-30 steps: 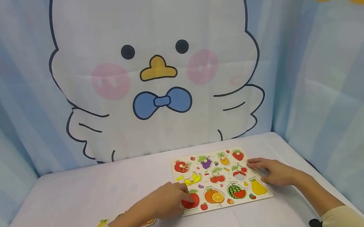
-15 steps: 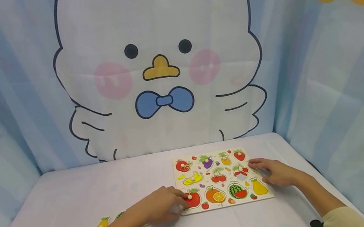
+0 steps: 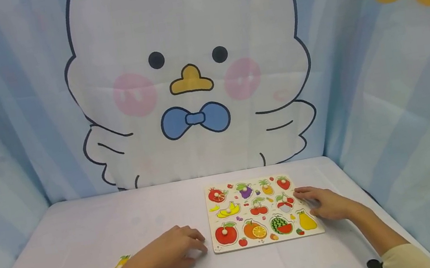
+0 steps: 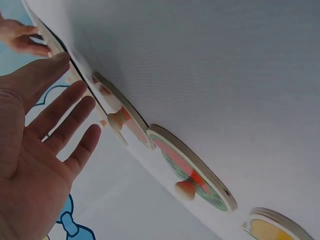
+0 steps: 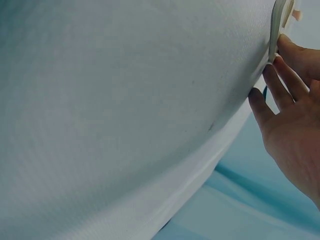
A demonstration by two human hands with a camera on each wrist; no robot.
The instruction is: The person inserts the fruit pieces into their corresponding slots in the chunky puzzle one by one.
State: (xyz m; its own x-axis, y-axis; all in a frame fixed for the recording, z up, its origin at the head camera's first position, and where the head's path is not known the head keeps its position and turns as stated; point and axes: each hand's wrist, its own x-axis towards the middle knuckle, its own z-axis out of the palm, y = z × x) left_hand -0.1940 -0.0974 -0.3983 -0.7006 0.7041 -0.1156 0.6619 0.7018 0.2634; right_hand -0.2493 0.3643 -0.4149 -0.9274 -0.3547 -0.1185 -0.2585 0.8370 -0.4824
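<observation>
A fruit puzzle board [image 3: 264, 211] lies flat on the table, with a red apple piece [image 3: 225, 234] in its lower left corner. Left of the board, my left hand [image 3: 172, 252] hovers with relaxed fingers and holds nothing. In the left wrist view, my left hand [image 4: 45, 130] is beside loose knobbed pieces: an orange-and-red one [image 4: 131, 125], a watermelon piece [image 4: 187, 170] and a yellow one [image 4: 272, 229]. My right hand [image 3: 325, 202] rests its fingers at the board's right edge; the right wrist view shows the right hand [image 5: 295, 105] touching that edge [image 5: 274, 32].
The white-covered table [image 3: 99, 227] is enclosed by a light blue curtain [image 3: 399, 123] with a cartoon bird printed at the back. A yellow loose piece [image 3: 120, 264] lies behind my left forearm. My two sleeves come in from the lower edge.
My left hand has drawn back from the apple piece to the left, off the board, and its fingers have loosened. The right hand has stayed at the board's edge.
</observation>
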